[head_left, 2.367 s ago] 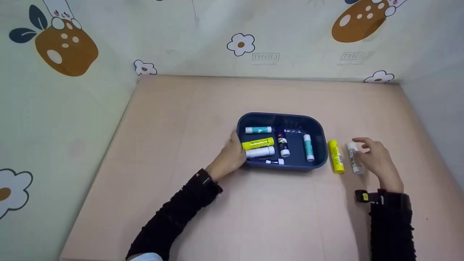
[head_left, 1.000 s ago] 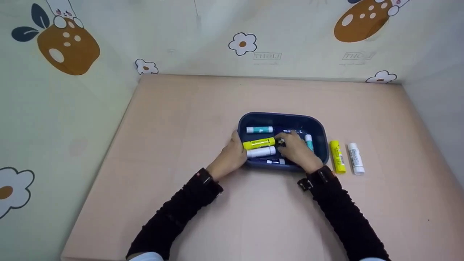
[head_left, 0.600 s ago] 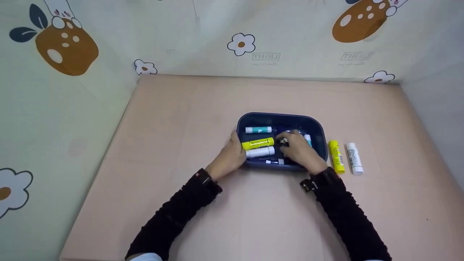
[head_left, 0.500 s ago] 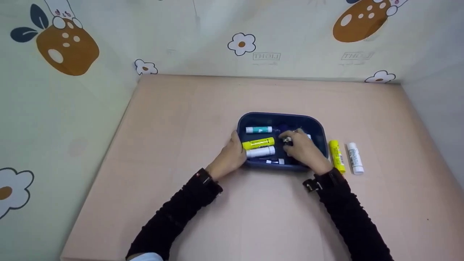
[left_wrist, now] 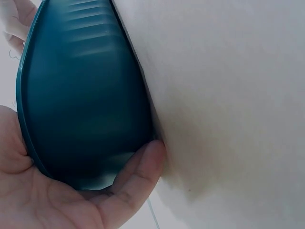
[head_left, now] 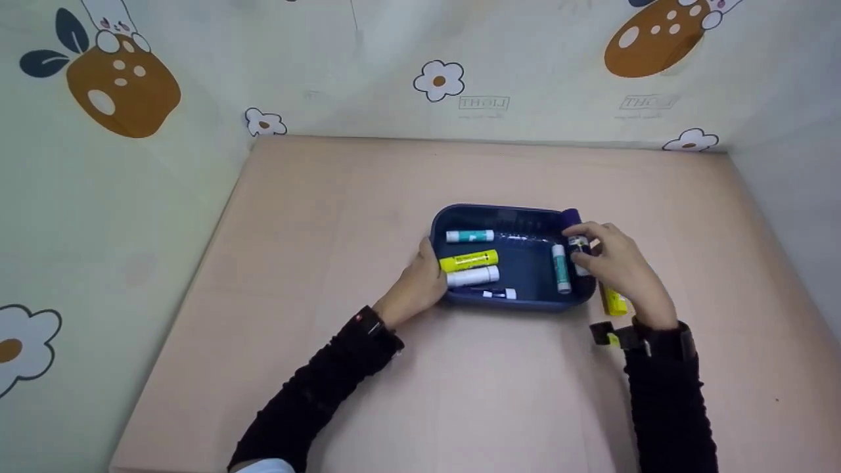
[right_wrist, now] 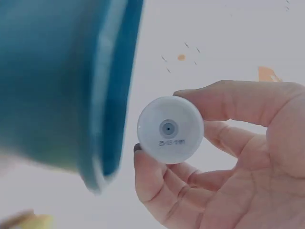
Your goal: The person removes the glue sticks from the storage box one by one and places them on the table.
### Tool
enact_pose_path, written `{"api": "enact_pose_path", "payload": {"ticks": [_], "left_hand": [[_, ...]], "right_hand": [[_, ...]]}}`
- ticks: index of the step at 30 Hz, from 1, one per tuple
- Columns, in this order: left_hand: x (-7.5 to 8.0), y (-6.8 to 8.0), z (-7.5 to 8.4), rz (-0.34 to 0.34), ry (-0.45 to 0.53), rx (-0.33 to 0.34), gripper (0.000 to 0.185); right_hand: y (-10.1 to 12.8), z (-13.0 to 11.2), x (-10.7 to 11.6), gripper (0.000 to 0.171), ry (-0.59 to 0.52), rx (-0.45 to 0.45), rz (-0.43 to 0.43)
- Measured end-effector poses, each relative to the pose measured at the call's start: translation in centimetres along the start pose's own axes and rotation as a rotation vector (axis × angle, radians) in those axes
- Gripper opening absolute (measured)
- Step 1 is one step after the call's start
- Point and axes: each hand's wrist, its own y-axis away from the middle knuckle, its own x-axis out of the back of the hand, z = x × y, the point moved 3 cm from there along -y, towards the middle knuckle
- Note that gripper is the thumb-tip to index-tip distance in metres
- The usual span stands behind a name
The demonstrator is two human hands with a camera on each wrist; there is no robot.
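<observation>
Pinching with the right grip (head_left: 621,263) a smooth, cylindrical purple-and-white glue stick (head_left: 578,245) near the right side of a glossy, round-cornered dark-blue tub (head_left: 519,303). Clasping the tub's left end with the left grip (head_left: 412,282). Strewn inside with two teal-and-white sticks (head_left: 470,236), a yellow stick (head_left: 469,261), a white stick (head_left: 473,276) and a dark stick (head_left: 500,293). Set on a smooth beige counter (head_left: 328,217) beside a loose yellow stick (head_left: 615,303), below pale flower-printed walls (head_left: 355,72).

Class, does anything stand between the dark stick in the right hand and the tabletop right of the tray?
A yellow stick lies there, partly behind the right hand. The tray's rim seems no barrier: the right wrist view shows a gap between it and the dark stick.
</observation>
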Motion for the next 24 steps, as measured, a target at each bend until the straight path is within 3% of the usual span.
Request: {"api": "enact_pose_path", "payload": {"ticks": [10,20,24], "left_hand": [[0.1,0.1,0.1,0.007,-0.002,-0.010,0.058],[0.1,0.1,-0.1,-0.004,0.003,-0.019,0.060],[0.0,0.0,-0.1,-0.002,-0.005,-0.016,0.060]], "right_hand": [[2.4,2.8,3.4,0.039,-0.037,-0.047,0.014],[3.7,7.7,5.2,0.045,0.031,-0.208,-0.077],[3.8,9.9,5.3,0.049,0.033,-0.310,-0.114]]}}
